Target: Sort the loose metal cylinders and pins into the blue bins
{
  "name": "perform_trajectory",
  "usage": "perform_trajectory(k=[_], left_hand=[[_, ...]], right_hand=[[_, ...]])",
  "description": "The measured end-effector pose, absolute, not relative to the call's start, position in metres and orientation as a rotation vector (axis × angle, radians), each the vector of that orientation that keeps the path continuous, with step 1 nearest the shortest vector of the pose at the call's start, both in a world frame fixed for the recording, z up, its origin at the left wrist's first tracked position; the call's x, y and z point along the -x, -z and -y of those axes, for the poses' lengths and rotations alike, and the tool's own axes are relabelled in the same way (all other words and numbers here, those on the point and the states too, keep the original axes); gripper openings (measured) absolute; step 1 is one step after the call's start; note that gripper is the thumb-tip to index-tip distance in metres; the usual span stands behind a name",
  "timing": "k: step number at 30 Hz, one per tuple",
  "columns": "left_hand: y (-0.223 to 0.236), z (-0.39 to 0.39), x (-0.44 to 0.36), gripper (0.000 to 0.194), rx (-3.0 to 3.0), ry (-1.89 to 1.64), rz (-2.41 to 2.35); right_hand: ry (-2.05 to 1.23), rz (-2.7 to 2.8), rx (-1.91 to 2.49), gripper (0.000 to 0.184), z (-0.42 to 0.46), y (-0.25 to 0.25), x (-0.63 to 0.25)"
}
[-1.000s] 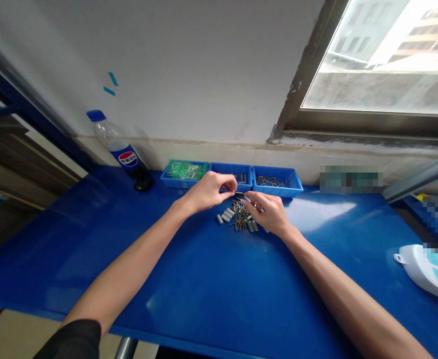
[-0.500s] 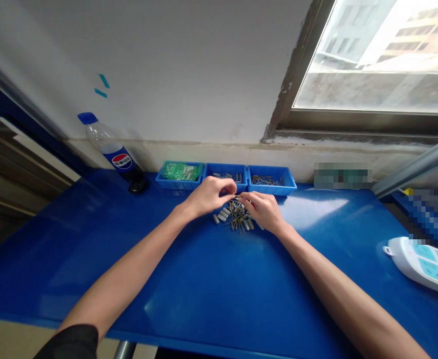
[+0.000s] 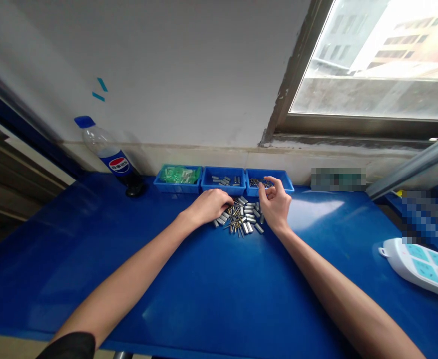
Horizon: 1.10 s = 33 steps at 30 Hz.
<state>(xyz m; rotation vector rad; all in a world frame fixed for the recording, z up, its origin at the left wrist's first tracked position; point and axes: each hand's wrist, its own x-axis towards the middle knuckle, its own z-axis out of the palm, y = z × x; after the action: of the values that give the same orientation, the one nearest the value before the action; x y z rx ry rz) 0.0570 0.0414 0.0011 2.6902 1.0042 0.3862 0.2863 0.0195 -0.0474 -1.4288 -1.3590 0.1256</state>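
Observation:
My left hand (image 3: 211,205) rests at the left edge of a pile of small metal parts, its fingers curled together; what they hold, if anything, is hidden. The pile mixes silver cylinders (image 3: 249,228) with thin brass-and-steel pins (image 3: 236,219). At the pile's right, my right hand (image 3: 276,203) is raised in front of the right blue bin (image 3: 287,188), thumb and fingers apart, with nothing seen between them. That bin holds thin dark pins (image 3: 257,183). Silver cylinders (image 3: 225,181) lie in the middle blue bin (image 3: 206,184).
A left blue bin (image 3: 159,187) holds a green plastic bag (image 3: 179,174). A cola bottle (image 3: 117,162) stands against the wall behind the blue table (image 3: 204,294). On the right lies a white power strip (image 3: 421,269). A window (image 3: 372,94) is at upper right.
My hands have parted from being together above the pile. The right hand has moved right and opened toward the right bin; the left has lowered to the pile's left edge.

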Motion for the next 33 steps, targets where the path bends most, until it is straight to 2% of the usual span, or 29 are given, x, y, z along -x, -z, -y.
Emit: perform_trajectory(k=[17, 33], left_hand=[[-0.0025, -0.0435, -0.0570, 0.014, -2.703, -0.353, -0.993], [-0.0053, -0.0362, -0.0612, 0.018, -2.708, -0.296, -1.124]], right_hand=[[-0.251, 1.404, 1.327, 0.021, -0.0177, 0.0473, -0.2847], [-0.260, 1.445, 1.313, 0.020, -0.0157, 0.0451, -0.2835]])
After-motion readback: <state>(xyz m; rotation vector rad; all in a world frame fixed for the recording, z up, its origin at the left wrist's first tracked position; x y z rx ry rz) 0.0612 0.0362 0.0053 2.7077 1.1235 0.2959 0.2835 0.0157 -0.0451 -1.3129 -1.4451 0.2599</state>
